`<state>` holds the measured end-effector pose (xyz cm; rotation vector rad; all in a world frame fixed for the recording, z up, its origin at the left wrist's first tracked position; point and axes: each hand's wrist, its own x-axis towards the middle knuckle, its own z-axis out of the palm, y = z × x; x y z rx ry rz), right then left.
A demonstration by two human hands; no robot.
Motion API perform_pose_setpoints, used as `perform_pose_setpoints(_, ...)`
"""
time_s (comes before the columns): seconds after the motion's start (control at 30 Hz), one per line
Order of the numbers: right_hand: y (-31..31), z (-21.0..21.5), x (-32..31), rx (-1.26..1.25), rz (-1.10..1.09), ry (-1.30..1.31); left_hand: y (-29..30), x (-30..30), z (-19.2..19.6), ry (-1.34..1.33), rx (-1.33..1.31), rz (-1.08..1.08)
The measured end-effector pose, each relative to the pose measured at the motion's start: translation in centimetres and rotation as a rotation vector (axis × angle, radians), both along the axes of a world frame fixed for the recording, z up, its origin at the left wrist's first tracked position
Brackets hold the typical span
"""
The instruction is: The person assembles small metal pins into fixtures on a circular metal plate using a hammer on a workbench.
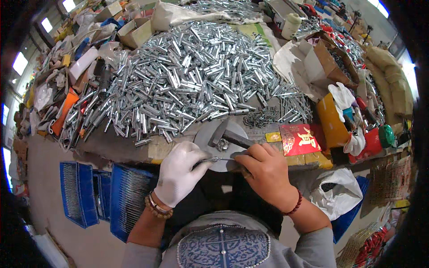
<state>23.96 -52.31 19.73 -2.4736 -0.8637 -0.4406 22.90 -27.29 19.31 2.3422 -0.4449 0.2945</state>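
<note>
My left hand, in a white glove, is closed on one end of a slim metal rod. The rod's other end is pinched in the fingers of my bare right hand. It lies level between the two hands, above the near rim of a round grey plate. On that plate rests a hammer, its head to the left and its handle running toward my right fingers. A small metal part sits beside the hammer head. Exactly what the rod's hidden ends look like cannot be made out.
A wide heap of shiny metal tubes covers the bench beyond the plate. Small dark pins and thin rods lie right of it, near a red card. Blue crates of rods stand lower left; a white sack lower right.
</note>
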Motion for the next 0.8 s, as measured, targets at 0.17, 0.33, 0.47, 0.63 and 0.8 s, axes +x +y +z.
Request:
perform_pose_setpoints(0.17,-0.2,0.1,0.1,-0.004,0.028,0.000,0.2,0.2,-0.6,-0.031,-0.032,-0.036)
perform_pose_setpoints(0.33,-0.3,0.4,0.4,-0.013,0.057,-0.015,0.2,0.3,-0.8,-0.125,-0.042,-0.049)
perform_pose_setpoints(0.47,-0.3,0.1,0.7,-0.024,0.078,-0.036,0.3,0.2,-1.2,-0.133,-0.036,-0.038)
perform_pose_setpoints(0.63,-0.1,-0.8,1.1,-0.017,0.109,-0.071,0.2,0.2,-1.3,-0.123,-0.016,-0.048)
perform_pose_setpoints(0.8,0.1,-1.0,1.1,-0.005,0.128,-0.090,0.1,-0.1,-1.0,-0.102,0.006,-0.040)
